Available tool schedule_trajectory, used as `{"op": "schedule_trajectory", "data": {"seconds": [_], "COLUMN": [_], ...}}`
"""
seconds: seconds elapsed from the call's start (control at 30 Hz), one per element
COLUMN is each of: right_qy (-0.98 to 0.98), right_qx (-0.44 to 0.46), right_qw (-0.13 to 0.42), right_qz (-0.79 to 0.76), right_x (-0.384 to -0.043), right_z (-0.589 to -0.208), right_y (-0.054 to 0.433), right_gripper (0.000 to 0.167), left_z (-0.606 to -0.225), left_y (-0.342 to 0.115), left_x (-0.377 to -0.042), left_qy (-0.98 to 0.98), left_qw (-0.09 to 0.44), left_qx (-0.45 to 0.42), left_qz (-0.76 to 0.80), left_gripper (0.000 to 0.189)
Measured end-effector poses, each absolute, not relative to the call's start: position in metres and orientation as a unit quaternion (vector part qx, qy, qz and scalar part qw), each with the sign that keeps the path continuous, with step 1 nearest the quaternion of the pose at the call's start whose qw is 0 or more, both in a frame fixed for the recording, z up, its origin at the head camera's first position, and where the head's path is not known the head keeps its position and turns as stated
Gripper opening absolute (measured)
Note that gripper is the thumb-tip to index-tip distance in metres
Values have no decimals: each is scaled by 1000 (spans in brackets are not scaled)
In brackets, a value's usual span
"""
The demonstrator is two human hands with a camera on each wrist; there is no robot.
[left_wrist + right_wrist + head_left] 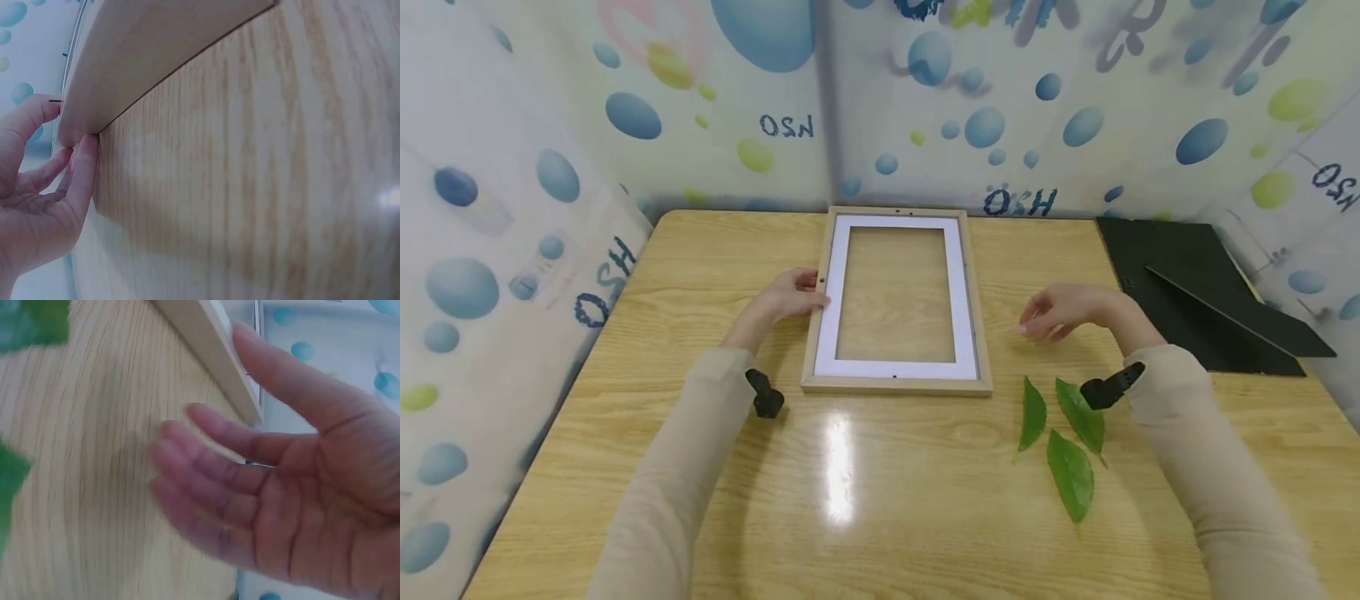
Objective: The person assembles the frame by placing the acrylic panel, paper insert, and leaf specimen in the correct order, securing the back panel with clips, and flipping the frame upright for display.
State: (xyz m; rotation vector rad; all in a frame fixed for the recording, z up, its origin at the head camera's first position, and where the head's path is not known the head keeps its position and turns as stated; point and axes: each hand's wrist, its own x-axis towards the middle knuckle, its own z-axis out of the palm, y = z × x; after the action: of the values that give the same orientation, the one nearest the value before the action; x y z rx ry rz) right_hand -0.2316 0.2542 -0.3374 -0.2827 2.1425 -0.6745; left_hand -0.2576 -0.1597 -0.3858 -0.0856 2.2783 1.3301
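A wooden picture frame (897, 387) with a white mat (966, 300) inside its border lies flat on the table, and wood grain shows through the mat's opening. My left hand (786, 297) holds the frame's left side, thumb on the upper edge. In the left wrist view its fingertips (89, 145) press low against the side wall. My right hand (1060, 312) hovers to the right of the frame with nothing in it, fingers loosely bent. Below it lie three green leaves: one on the left (1033, 414), one on the right (1081, 417) and one lower (1071, 477).
At the table's right rear lies a black backing board (1172, 250), its stand leg (1247, 312) raised at an angle. A curtain (895, 125) with blue and green bubble prints hangs behind and beside the wooden table (910, 492).
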Motion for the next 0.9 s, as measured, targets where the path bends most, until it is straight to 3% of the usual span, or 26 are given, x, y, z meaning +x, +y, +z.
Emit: {"op": "schedule_trajectory", "data": {"seconds": [0.23,0.4,0.67,0.9], "right_qy": [833,811,793,791], "right_qx": [-85,-66,-60,-89], "right_qw": [510,553,580,581], "right_qz": [-199,-179,-174,-170], "right_x": [-220,-215,-207,-203], "right_z": [-336,-340,-351,-357], "right_y": [282,292,291,290], "right_gripper": [30,29,31,20], "left_z": [-386,-384,-386,-386], "left_y": [-160,-159,-159,-159], "left_x": [-258,-257,-258,-259], "left_qy": [837,839,836,833], "left_qw": [249,249,248,248], "left_qx": [-37,-37,-36,-38], "left_qz": [486,482,489,494], "left_gripper": [70,69,70,69]}}
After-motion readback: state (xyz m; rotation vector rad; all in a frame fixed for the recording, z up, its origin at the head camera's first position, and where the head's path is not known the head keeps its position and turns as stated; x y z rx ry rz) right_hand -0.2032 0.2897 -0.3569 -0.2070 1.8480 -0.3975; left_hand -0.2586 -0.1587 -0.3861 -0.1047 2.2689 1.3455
